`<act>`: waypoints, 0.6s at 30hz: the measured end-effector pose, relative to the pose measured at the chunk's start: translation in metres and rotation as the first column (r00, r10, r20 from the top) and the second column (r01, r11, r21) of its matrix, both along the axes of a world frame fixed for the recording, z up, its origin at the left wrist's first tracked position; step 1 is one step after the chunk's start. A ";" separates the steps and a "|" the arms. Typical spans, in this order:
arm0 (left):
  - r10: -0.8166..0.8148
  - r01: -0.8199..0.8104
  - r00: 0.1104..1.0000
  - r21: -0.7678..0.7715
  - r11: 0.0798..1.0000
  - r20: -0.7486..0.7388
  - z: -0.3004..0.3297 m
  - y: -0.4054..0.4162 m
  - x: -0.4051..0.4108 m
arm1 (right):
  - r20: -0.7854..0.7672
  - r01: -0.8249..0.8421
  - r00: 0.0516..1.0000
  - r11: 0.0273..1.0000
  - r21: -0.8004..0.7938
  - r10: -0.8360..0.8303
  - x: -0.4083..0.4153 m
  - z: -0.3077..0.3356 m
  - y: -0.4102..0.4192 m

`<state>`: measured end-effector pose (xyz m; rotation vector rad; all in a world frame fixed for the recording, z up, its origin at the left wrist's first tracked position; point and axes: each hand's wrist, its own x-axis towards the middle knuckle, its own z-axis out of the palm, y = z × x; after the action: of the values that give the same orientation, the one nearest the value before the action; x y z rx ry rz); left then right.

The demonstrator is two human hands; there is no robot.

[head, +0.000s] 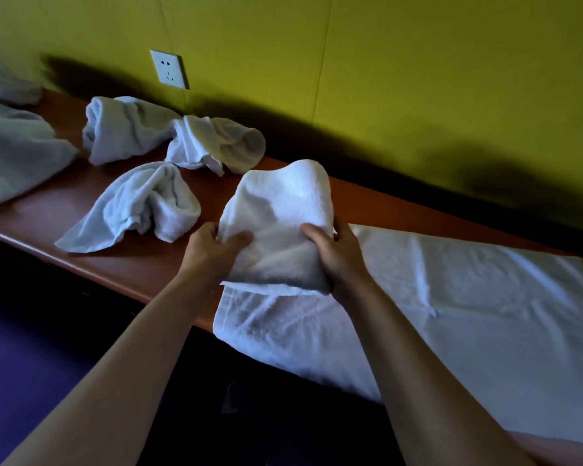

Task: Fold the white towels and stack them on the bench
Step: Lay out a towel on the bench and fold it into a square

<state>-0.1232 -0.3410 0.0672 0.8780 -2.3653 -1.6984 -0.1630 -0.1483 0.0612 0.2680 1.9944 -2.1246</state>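
Both my hands hold a folded white towel (278, 223) just above the reddish-brown bench (142, 264). My left hand (216, 250) grips its left edge with the thumb on top. My right hand (337, 253) grips its right edge, fingers curled behind the cloth. Under the held towel a large white towel (451, 304) lies spread flat over the bench and hangs past its front edge. Crumpled white towels lie to the left: one near the front (138, 206), two by the wall (125, 129) (216, 146), and a bigger heap at far left (14, 153).
A yellow-green wall (384, 79) runs behind the bench, with a white socket (169, 69) on it. Dark floor (48, 331) lies below the bench's front edge.
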 end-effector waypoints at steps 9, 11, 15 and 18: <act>-0.215 0.220 0.972 0.042 0.974 -0.097 0.034 0.119 0.015 | -0.081 0.148 0.987 0.986 0.076 -0.142 0.041 0.043 0.131; -0.263 0.266 0.962 0.033 0.963 -0.078 0.036 0.160 0.022 | -0.087 0.185 0.981 0.978 0.101 -0.176 0.058 0.049 0.171; -0.370 0.376 0.925 0.086 0.922 -0.084 0.035 0.243 0.040 | -0.057 0.250 0.968 0.958 0.142 -0.244 0.098 0.056 0.255; -0.459 0.463 0.885 0.045 0.885 -0.083 0.033 0.304 0.056 | -0.045 0.314 0.949 0.938 0.146 -0.311 0.131 0.054 0.316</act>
<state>-0.0672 -0.0375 0.1000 0.2532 -2.6329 -1.9279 -0.0325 0.1676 0.1151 0.6296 2.2591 -2.1590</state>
